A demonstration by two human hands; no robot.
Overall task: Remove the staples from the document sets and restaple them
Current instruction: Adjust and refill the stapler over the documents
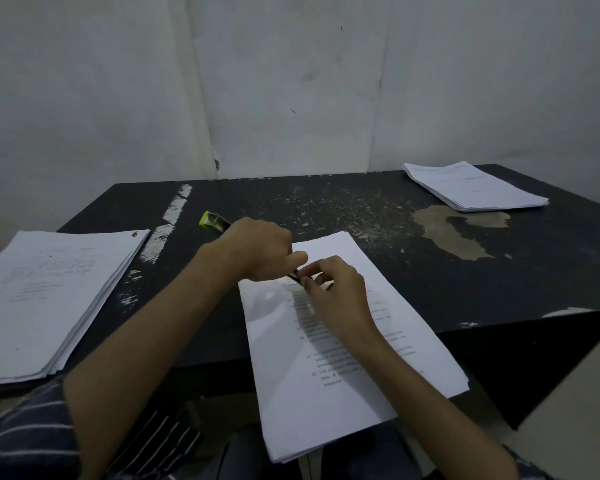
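A white document set (326, 358) lies in front of me, its lower part hanging over the near edge of the black table (361, 216). My left hand (260, 251) grips a stapler (213, 220) with a yellow-green rear end; its dark front tip pokes out by the thumb over the upper left part of the sheets. My right hand (333, 285) rests on the paper with thumb and fingertips pinched together at that tip. What the fingertips pinch is too small to tell.
A thick pile of papers (49, 299) lies at the left of the table, overhanging the near edge. Another stack (475, 185) sits at the far right corner. The tabletop is scratched, with a worn patch (461, 233) right of centre. A pale wall stands behind.
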